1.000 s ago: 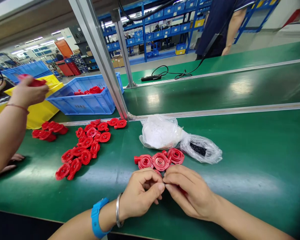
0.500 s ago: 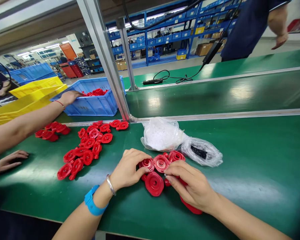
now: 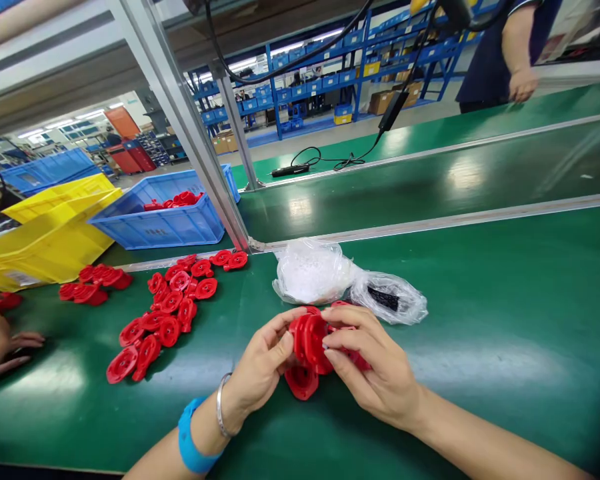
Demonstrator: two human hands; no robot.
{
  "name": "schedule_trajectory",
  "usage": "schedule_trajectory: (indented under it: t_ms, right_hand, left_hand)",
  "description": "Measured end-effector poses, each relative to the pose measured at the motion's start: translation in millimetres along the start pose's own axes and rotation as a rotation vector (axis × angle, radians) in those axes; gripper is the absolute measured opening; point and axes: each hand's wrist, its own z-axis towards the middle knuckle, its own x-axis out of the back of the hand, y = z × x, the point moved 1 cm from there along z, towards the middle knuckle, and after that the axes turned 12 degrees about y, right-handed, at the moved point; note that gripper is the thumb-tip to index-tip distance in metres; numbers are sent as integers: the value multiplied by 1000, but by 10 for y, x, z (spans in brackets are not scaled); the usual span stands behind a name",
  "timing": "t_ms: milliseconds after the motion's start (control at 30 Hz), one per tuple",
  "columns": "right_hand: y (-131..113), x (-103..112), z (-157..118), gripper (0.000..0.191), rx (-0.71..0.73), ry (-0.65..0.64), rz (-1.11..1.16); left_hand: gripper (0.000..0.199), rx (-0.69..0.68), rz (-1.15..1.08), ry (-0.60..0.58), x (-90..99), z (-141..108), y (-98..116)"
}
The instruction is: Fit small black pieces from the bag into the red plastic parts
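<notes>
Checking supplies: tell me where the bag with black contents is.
In the head view, the bag with black contents lies right of centre on the table, beside the white-filled bag and beyond the right hand.

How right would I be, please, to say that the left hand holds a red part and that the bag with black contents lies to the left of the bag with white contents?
Not quite: the head view shows the bag with black contents to the right of the bag with white contents. The left hand does hold a red part.
</notes>
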Motion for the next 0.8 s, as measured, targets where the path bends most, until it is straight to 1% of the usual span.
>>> schedule_trajectory:
  t_ms: [67, 133, 233, 300, 367, 400, 467, 533, 600, 667, 800]
  right_hand:
    - [-18, -19, 5, 16, -28, -71, 50]
    - [-22, -39, -5, 15, -66, -139, 107]
    - [5, -65, -46, 14, -104, -145, 105]
    - [38, -83, -76, 13, -96, -140, 80]
    - [84, -94, -94, 12, -91, -170, 65]
    - [111, -93, -98, 11, -97, -200, 57]
    - [167, -78, -93, 11, -130, -284, 19]
    - [216, -48, -74, 10, -158, -376, -57]
    - [240, -15, -45, 10, -153, -407, -131]
    - [229, 12, -9, 10, -105, -343, -143]
    - [133, 32, 42, 17, 2, -82, -78]
  left_hand:
    - [44, -45, 65, -31, 21, 8, -48]
    - [40, -114, 157, -23, 63, 25, -90]
    - [37, -229, 303, 89, 122, 52, -119]
    - [37, -296, 403, 193, 149, 66, -116]
    - [38, -338, 459, 263, 167, 82, -103]
    - [38, -339, 448, 279, 175, 94, -94]
    - [38, -302, 350, 276, 185, 124, -73]
    - [34, -246, 206, 240, 184, 153, -43]
    - [31, -207, 94, 189, 169, 169, -11]
    - [31, -171, 18, 132, 139, 162, 9]
    - [33, -125, -16, 16, 63, 85, -20]
